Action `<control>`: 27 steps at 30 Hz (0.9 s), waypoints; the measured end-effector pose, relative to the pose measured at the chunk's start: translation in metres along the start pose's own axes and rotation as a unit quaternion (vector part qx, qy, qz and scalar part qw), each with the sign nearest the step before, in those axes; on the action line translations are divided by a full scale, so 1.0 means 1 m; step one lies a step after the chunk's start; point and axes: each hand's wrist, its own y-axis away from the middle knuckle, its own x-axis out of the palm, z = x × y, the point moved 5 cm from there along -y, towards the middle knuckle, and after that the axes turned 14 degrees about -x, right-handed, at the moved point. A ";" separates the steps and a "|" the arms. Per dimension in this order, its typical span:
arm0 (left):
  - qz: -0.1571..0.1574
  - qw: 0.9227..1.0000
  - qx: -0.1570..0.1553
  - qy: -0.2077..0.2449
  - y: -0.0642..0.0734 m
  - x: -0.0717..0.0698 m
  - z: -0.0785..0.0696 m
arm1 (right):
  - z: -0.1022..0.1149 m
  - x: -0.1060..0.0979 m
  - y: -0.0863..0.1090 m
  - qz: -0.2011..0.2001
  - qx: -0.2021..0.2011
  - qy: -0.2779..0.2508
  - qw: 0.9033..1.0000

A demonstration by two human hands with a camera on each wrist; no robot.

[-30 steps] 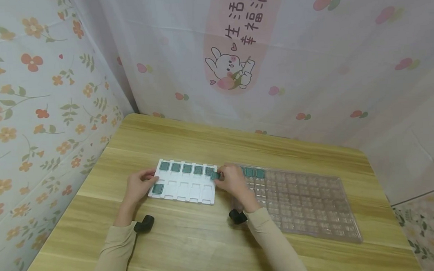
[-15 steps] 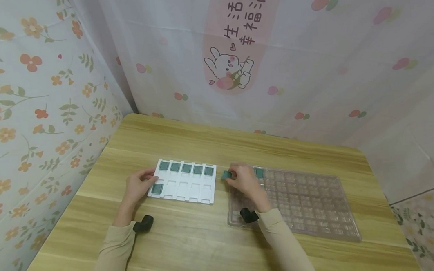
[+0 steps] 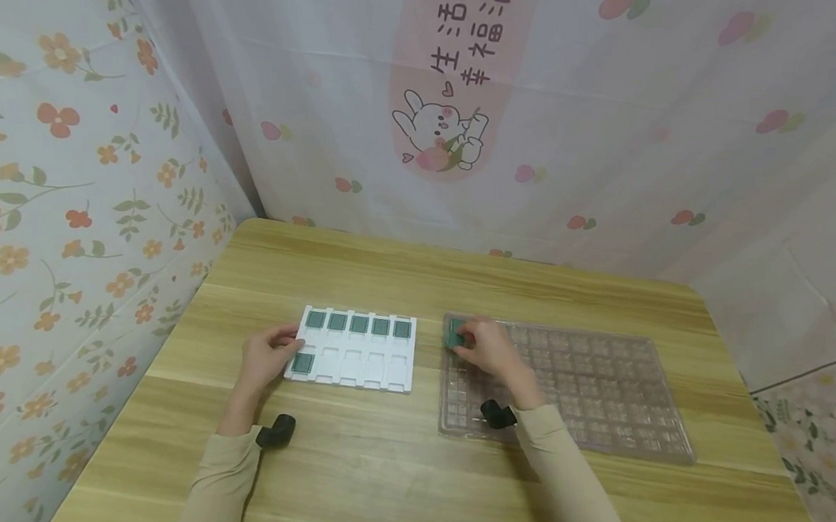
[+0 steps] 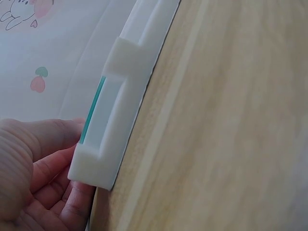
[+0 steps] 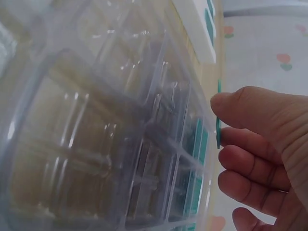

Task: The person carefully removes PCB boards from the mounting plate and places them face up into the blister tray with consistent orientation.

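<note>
My left hand (image 3: 265, 360) holds the left end of a white plastic tray (image 3: 353, 368), its thumb at the tray's edge in the left wrist view. Thin green square circuit boards (image 3: 359, 324) fill the tray's far row, and another (image 3: 303, 363) lies at the near left. Over the far left corner of a clear compartment tray (image 3: 595, 386), my right hand (image 3: 492, 348) pinches one green board (image 5: 218, 137) between thumb and finger. It stands edge-on to the right wrist view, just above the rim. More green boards (image 5: 196, 183) sit in compartments below, hidden by the hand in the head view.
Both trays rest on a wooden table (image 3: 358, 469) with a narrow gap between them. Black wrist devices (image 3: 276, 432) are worn on both wrists. A printed curtain (image 3: 567, 127) hangs behind the table, and a floral one (image 3: 91, 254) on the left.
My right hand has moved right from the white tray's far right corner to the clear tray's far left corner, carrying the green board. My left hand stays on the white tray.
</note>
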 end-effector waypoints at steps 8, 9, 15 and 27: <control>0.001 1.000 0.002 -0.003 0.001 0.000 0.001 | -0.003 0.001 0.004 0.028 0.016 0.010 0.999; 0.001 1.000 0.001 -0.004 0.001 0.001 0.001 | -0.003 0.001 0.004 0.031 0.018 0.013 0.999; -0.001 1.000 0.003 0.001 0.001 0.000 0.000 | -0.004 0.003 0.005 0.041 0.022 0.021 0.999; -0.011 1.000 0.018 0.001 0.002 0.000 0.001 | -0.006 0.003 0.002 0.056 0.023 0.037 0.997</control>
